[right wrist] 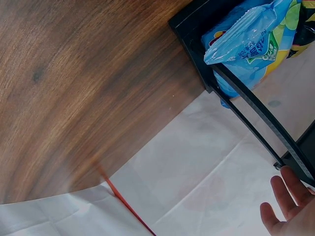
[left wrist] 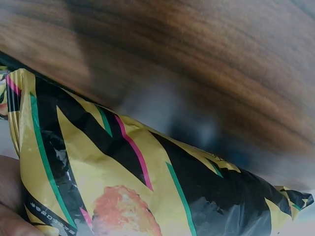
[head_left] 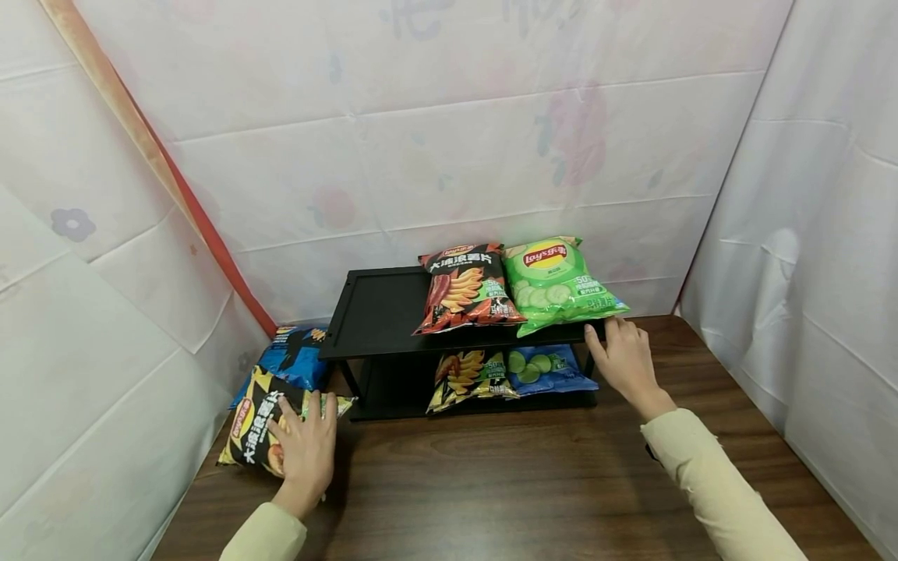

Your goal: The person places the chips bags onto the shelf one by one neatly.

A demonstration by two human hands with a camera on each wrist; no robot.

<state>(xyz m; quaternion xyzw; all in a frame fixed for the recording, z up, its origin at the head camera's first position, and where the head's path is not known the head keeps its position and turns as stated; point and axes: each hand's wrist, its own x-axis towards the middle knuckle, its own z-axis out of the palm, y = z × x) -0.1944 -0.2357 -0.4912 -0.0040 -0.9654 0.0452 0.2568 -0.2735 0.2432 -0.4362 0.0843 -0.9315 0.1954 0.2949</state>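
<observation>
In the head view, my left hand (head_left: 306, 448) lies across a black-and-yellow potato chip bag (head_left: 254, 421), its fingers spread and bent over the right part. The left wrist view shows the same chip bag (left wrist: 128, 167) close up, with fingers (left wrist: 12, 216) at its sealed end. My right hand (head_left: 626, 362) touches the right front corner of a black two-tier shelf (head_left: 379, 312). In the right wrist view, its fingers (right wrist: 283, 196) are extended and spread beside the shelf's end. A red-and-black chip bag (head_left: 466, 288) and a green chip bag (head_left: 557, 284) lie on the top tier.
On the lower tier are another yellow-and-black chip bag (head_left: 470, 379) and a light blue chip bag (head_left: 547, 370). A blue bag (head_left: 298, 354) lies left of the shelf, behind the bag under my left hand. White cloth (head_left: 449, 156) surrounds the wooden table (head_left: 477, 483).
</observation>
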